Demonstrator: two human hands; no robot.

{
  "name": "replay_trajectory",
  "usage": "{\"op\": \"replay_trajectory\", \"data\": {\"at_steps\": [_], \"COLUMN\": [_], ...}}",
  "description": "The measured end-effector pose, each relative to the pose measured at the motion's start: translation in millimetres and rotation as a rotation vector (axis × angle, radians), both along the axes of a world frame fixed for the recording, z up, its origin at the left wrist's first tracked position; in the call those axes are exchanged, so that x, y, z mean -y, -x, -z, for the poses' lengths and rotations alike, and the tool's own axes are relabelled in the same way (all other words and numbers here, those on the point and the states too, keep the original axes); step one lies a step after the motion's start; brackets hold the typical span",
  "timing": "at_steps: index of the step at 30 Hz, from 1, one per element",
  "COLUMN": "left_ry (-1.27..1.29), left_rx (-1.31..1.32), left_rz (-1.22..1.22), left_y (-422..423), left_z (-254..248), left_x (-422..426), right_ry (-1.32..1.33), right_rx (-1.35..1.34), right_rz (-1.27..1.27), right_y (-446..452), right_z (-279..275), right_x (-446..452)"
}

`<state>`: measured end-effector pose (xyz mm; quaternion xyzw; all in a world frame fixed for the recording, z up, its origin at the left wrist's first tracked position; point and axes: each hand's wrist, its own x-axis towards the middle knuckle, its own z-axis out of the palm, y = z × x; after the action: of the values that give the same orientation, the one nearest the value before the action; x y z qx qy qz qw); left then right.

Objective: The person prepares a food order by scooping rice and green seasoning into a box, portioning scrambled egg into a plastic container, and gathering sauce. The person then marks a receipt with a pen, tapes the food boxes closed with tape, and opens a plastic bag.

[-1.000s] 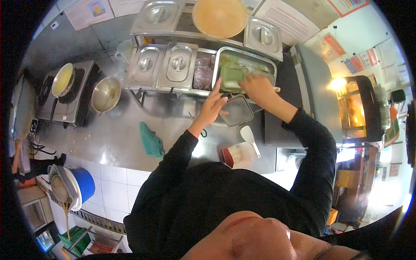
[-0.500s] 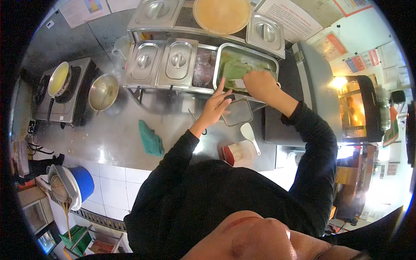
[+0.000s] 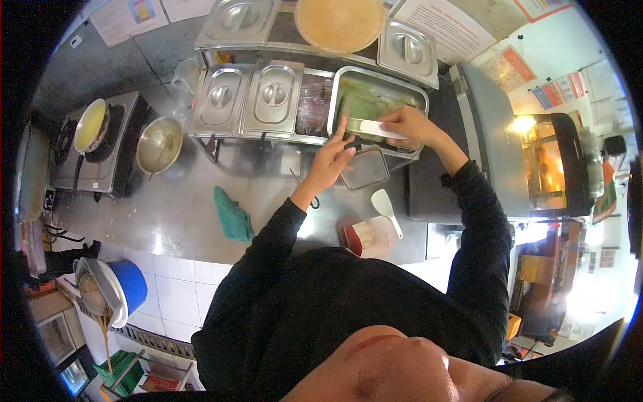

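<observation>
My right hand (image 3: 406, 126) is closed on a white flat-bladed spatula (image 3: 368, 127). Its blade lies across a rectangular steel pan (image 3: 418, 100) with soft green food (image 3: 365, 100) in it, over the pan's near side. My left hand (image 3: 328, 165) is at the near left corner of that pan. Its index finger points up by the spatula's tip; whether they touch I cannot tell. The fingers are apart and I see nothing held. Just below the pan, a clear rectangular tub or lid (image 3: 366, 170) lies on the counter between my hands.
Lidded steel pans (image 3: 218, 97) stand left of the green food. A white rice paddle (image 3: 385, 206), a teal cloth (image 3: 232, 216) and scissors-like handles (image 3: 315, 202) lie on the steel counter (image 3: 177, 208). A steel bowl (image 3: 159, 146) and a stove (image 3: 119, 157) are at left.
My right hand has lowered and turned, so the white spatula now lies level across the pan with more of its blade showing. My left hand has shifted slightly left.
</observation>
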<state>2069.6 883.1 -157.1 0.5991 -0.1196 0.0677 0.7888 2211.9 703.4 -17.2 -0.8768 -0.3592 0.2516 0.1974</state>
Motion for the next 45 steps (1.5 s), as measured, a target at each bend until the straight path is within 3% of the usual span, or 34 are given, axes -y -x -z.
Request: {"op": "replay_trajectory", "data": {"at_steps": [4, 13, 23, 30, 38, 41, 43, 45], "left_ry": [0.047, 0.148, 0.302, 0.44, 0.404, 0.333, 0.294, 0.293], "left_rx": [-0.037, -0.07, -0.104, -0.217, -0.3, -0.354, -0.366, -0.341], "left_rz": [0.02, -0.031, -0.152, -0.255, -0.351, -0.405, -0.417, -0.405], "left_y": [-1, 8, 27, 58, 114, 123, 124, 124], "left_z": [5, -8, -7, -12, -9, -7, -6, -8], "left_x": [0, -10, -24, -32, -48, -48, -45, -43], "right_ry": [-0.064, -0.293, -0.336, -0.297, -0.122, -0.003, 0.11, 0.163], "right_rx": [-0.326, -0.303, -0.233, -0.258, -0.384, -0.111, 0.342, 0.423], "right_rz": [0.308, 0.339, 0.368, 0.421, 0.547, 0.542, 0.388, 0.358], "right_y": [-1, 3, 17, 88, 206, 248, 273, 282], "right_z": [6, 16, 8, -35, 17, 58, 81, 89], "right_x": [17, 39, 45, 84, 168, 169, 157, 150]}}
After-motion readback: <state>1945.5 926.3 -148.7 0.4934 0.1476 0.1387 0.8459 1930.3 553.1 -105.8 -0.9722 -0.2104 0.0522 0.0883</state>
